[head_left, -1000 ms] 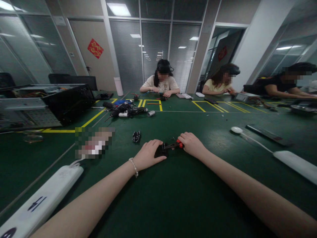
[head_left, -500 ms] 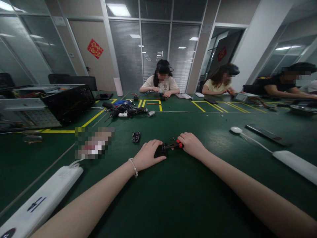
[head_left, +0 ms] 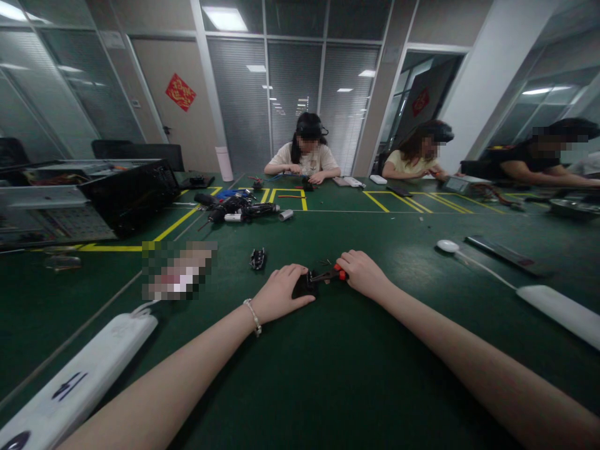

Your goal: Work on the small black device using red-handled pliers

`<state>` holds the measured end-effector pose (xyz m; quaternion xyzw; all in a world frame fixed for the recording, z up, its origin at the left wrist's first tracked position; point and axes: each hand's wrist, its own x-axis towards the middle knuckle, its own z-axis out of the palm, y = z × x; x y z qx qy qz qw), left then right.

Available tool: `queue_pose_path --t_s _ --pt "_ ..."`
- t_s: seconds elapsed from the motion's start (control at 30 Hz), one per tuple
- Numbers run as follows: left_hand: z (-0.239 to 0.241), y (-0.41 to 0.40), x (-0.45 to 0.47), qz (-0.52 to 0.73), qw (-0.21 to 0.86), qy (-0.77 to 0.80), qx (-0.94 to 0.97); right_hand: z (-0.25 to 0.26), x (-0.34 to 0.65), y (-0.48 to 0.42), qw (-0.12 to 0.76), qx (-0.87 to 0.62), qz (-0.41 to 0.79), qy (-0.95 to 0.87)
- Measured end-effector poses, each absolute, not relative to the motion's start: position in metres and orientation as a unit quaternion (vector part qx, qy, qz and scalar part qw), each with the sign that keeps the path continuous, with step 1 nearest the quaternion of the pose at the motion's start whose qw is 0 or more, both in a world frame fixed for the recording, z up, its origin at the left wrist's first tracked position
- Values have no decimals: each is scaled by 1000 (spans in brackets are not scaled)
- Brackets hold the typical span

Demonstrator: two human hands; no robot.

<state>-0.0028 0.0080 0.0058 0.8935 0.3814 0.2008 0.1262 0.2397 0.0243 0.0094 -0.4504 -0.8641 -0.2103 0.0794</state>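
My left hand (head_left: 282, 292) grips a small black part (head_left: 304, 287) between thumb and fingers, down at the green table. The part's exact kind is too dark to make out. In my right hand (head_left: 363, 274) are pliers (head_left: 330, 274) with red-and-black handles; the fingers are closed round the grips. Their dark jaws point left and meet the far right side of the black part. A few thin metal pieces (head_left: 325, 262) lie just beyond the pliers. Left of my left hand rests another small black-and-silver component (head_left: 257, 259), touched by neither hand.
A computer case (head_left: 94, 200) lies at the left. Black cables and tools (head_left: 239, 207) are heaped further back. White power strips (head_left: 79, 381) lie near both forearms. A white mouse-shaped object (head_left: 447, 246) sits to the right. Several co-workers (head_left: 304, 153) sit across the table.
Both hands keep almost the same place, with the pliers still at the black part. No clear movement shows.
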Motion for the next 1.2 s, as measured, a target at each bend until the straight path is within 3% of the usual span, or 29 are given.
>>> queue_pose_path --t_s 1.2 --pt "6 7 -1 196 118 388 893 9 240 25 68 -454 -216 -862"
